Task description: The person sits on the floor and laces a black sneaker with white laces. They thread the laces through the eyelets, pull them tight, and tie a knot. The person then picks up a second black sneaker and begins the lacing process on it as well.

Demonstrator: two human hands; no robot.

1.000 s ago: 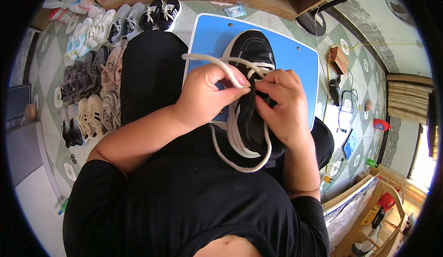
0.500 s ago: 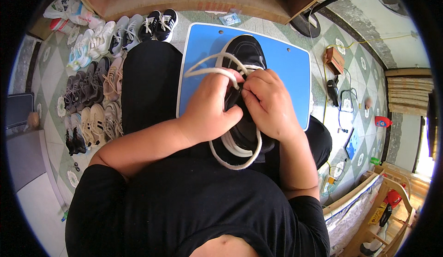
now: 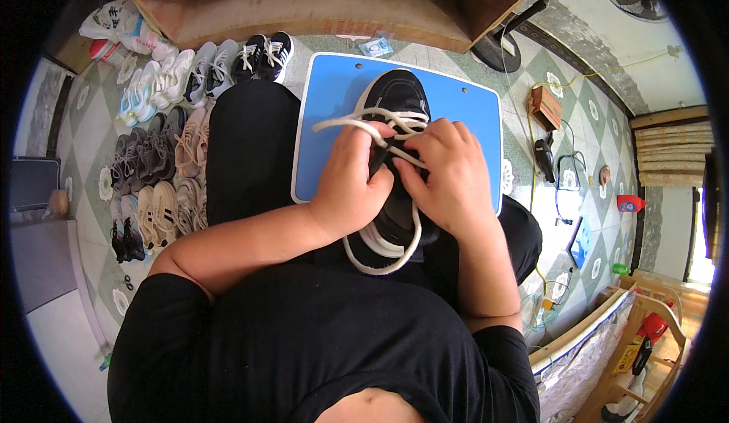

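Observation:
A black sneaker with white stitching lies toe-away on a blue board over my lap. A thick white shoelace crosses its front eyelets. One stretch of it sticks out to the left, and a long loop hangs over the heel end. My left hand is closed on the sneaker's left side, its index finger by the eyelets and against the lace. My right hand pinches the lace between thumb and index finger over the shoe opening. The fingers hide part of the eyelets.
Rows of shoes stand on the tiled floor at left. A wooden cabinet is beyond the board. At right are a brown box, a black hair dryer, cables, a red bottle and a wooden rack.
The large lace loop left of the shoe has shrunk. My right hand has moved slightly right, and a stretch of lace now shows between its fingers. My left hand stays at the shoe.

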